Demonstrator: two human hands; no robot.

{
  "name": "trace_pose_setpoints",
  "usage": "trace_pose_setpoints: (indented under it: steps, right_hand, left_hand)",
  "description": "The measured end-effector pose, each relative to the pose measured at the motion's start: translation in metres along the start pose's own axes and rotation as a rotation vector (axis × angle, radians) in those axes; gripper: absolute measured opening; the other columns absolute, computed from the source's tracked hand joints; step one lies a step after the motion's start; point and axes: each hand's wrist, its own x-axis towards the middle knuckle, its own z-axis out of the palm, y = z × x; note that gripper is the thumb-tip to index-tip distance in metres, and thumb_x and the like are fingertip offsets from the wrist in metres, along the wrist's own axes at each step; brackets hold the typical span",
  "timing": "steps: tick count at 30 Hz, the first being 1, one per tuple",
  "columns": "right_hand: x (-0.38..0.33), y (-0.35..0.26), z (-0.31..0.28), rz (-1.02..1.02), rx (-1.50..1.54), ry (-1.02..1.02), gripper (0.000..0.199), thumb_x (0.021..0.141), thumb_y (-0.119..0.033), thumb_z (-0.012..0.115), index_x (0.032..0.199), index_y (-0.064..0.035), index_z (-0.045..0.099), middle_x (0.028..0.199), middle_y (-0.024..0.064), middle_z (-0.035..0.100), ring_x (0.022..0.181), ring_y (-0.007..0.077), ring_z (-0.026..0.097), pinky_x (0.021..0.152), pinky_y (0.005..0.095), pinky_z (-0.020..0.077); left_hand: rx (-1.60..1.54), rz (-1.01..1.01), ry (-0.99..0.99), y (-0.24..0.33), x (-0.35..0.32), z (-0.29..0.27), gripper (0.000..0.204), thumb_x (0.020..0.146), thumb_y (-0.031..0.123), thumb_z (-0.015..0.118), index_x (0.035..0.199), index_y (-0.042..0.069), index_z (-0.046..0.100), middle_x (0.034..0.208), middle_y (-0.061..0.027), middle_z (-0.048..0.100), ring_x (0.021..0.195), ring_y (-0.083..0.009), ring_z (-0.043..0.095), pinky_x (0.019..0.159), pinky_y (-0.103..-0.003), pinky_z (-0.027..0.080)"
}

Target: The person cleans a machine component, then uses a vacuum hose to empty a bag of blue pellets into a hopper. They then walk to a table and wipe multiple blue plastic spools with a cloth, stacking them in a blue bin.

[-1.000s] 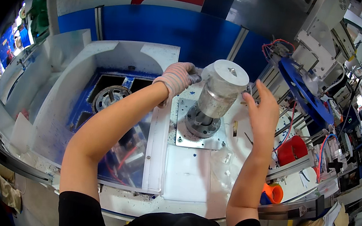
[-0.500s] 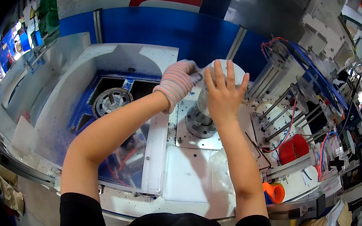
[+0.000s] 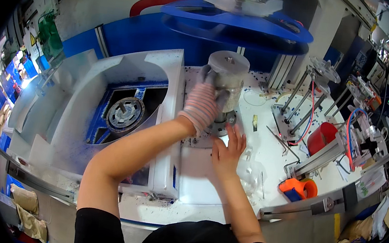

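A pale cylinder (image 3: 233, 88) with a round flat top stands upright at the middle of the bench. My left hand (image 3: 203, 104), in a striped pink and grey glove, has its grey fingertips curled against the cylinder's left side. Below the cylinder's lower edge shows a short, narrower dark part, above a round metal base (image 3: 215, 129) with holes. My bare right hand (image 3: 229, 153) is just in front of this base, fingers apart and nothing seen in them. Whether its fingertips touch the base I cannot tell.
Over the cylinder's far side hangs a large blue disc (image 3: 244, 22). On the left is a white housing (image 3: 168, 118) with a round metal wheel (image 3: 125, 114). Rods, a red cup (image 3: 321, 138) and an orange tape dispenser (image 3: 298, 188) are on the right. Blue specks litter the bench.
My right hand has come down from beside the cylinder's top to its base. My left hand has shifted lower along the cylinder. The blue disc has swung from the right to the back middle.
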Motion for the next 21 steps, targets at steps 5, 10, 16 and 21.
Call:
trace_pose_setpoints:
  steps: [5,10,16,21]
  right_hand:
    - [-0.010,-0.020,-0.006,0.058,0.179,0.063,0.026,0.069,-0.002,0.063,0.092,-0.0138,0.067,0.133,0.0144,0.047,0.127,0.0388,0.037,0.101,0.0518,0.0260]
    - [-0.047,-0.051,-0.062,-0.008,0.232,-0.122,0.024,0.068,-0.005,0.065,0.092,-0.0101,0.067,0.132,0.0146,0.049,0.124,0.0378,0.040,0.102,0.0484,0.0293]
    - [-0.164,-0.053,-0.197,-0.270,0.221,-0.490,0.031,0.082,-0.017,0.060,0.112,-0.0079,0.061,0.134,0.0110,0.050,0.119,0.0282,0.051,0.100,0.0452,0.0388]
    - [-0.262,-0.067,-0.282,0.308,0.345,-0.888,0.043,0.089,-0.026,0.058,0.128,-0.0085,0.052,0.143,0.0132,0.040,0.130,0.0290,0.040,0.105,0.0423,0.0340]
  left_hand:
    - [0.299,-0.297,-0.508,0.063,-0.003,-0.015,0.085,0.081,0.057,0.058,0.129,-0.011,0.040,0.101,-0.0283,0.063,0.100,-0.0374,0.062,0.088,-0.039,0.049]
    - [0.240,0.352,-0.645,0.077,-0.044,-0.015,0.071,0.083,0.047,0.058,0.134,0.002,0.039,0.115,-0.0219,0.059,0.105,-0.0351,0.059,0.090,-0.039,0.047]
    - [-0.022,1.049,-1.146,0.141,-0.112,-0.062,0.062,0.084,0.035,0.060,0.135,0.005,0.041,0.133,-0.0220,0.044,0.112,-0.0366,0.052,0.094,-0.044,0.043]
    - [-0.018,0.888,-1.786,0.174,-0.157,-0.125,0.066,0.088,0.040,0.059,0.140,0.006,0.035,0.134,-0.0179,0.048,0.118,-0.0355,0.050,0.096,-0.041,0.044]
